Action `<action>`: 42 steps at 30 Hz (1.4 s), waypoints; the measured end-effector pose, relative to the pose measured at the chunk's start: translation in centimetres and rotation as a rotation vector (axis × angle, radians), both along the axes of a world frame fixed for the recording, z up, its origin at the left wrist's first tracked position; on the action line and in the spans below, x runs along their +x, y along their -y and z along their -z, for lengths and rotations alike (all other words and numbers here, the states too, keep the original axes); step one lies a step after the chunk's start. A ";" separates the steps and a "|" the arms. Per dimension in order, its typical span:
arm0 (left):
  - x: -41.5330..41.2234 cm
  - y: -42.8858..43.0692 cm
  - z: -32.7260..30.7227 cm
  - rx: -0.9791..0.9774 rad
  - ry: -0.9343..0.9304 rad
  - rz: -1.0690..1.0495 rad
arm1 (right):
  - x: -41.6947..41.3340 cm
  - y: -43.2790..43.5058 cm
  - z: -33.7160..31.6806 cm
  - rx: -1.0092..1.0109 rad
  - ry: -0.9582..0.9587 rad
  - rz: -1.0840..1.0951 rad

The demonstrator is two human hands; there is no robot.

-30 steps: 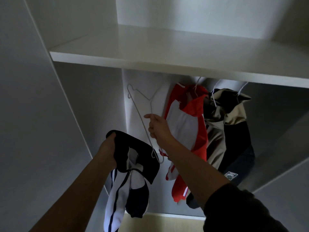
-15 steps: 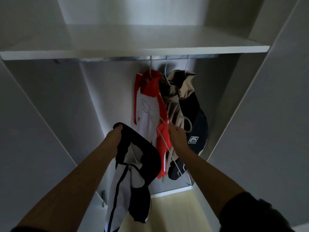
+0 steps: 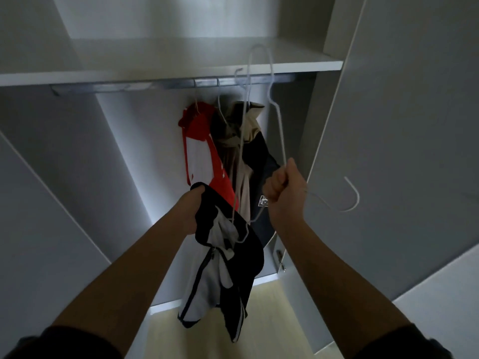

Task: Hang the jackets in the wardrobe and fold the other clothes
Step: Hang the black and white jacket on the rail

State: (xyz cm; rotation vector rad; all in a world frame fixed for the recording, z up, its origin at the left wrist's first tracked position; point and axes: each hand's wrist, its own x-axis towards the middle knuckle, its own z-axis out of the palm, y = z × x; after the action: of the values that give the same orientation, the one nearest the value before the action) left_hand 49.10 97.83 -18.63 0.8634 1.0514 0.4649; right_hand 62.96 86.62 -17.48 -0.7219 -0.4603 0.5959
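Wire hanger [image 3: 281, 136], white: clenched in the fist of the right hand [image 3: 285, 194]. Navy-and-white jacket [image 3: 228, 268]: hung from left hand [image 3: 190, 211], which gripped its collar, just left of the right hand. Hanger's lower tip wanted feeding into one shoulder first, collar held open.

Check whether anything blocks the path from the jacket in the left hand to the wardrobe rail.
Nothing visible blocks it. The rail is bare left of the red jacket and beige-and-dark jacket. The black-and-white jacket in the left hand is not yet on the hanger, which the right hand grips.
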 end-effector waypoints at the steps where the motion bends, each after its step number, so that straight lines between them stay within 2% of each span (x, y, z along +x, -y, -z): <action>1: 0.4 0.8 -0.5 0.007 0.022 -0.002 | -0.2 0.5 0.3 -0.010 0.009 -0.008; 7: 0.2 2.8 -5.0 0.137 0.151 -0.044 | -1.4 5.3 4.9 -0.266 0.151 -0.090; 9: -0.7 3.1 -6.6 0.225 0.126 -0.070 | -1.8 6.9 6.3 -0.367 0.255 -0.159; 12: -1.9 2.6 -7.3 0.424 -0.063 -0.067 | -2.2 8.6 6.6 -0.448 0.402 -0.192; 15: -3.1 1.8 -6.9 0.743 -0.304 0.029 | -2.0 9.9 5.8 -0.518 0.576 -0.170; 19: -3.9 1.0 -5.9 1.055 -0.544 0.115 | -1.5 10.9 5.3 -0.655 0.679 -0.234; 22: -3.7 1.1 -5.6 1.275 -0.682 0.153 | -0.7 11.3 5.0 -0.715 0.683 -0.211; 27: -3.6 1.0 -5.0 1.326 -0.677 0.093 | -0.3 11.5 5.4 -0.737 0.678 -0.209; 30: -3.8 1.4 -4.6 1.291 -0.526 -0.024 | -0.7 11.2 5.6 -0.782 0.748 -0.167; 32: -3.7 2.0 -4.3 1.335 -0.457 -0.050 | -0.8 11.1 5.7 -0.831 0.824 -0.123; 37: -4.0 2.2 -4.1 1.427 -0.463 -0.091 | -1.5 10.4 4.4 -0.850 0.920 -0.166; 40: -4.7 2.6 -3.9 1.526 -0.451 -0.036 | -1.3 10.3 4.3 -0.925 0.920 -0.211; 42: -4.3 3.9 -4.0 1.623 -0.418 0.033 | -2.0 10.4 5.1 -1.035 1.029 -0.253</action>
State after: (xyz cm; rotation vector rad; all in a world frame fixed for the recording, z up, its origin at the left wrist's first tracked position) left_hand 44.84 93.91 -14.63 2.4740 0.8776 1.1750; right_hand 60.99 76.27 -22.54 -2.0064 -1.2328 0.6552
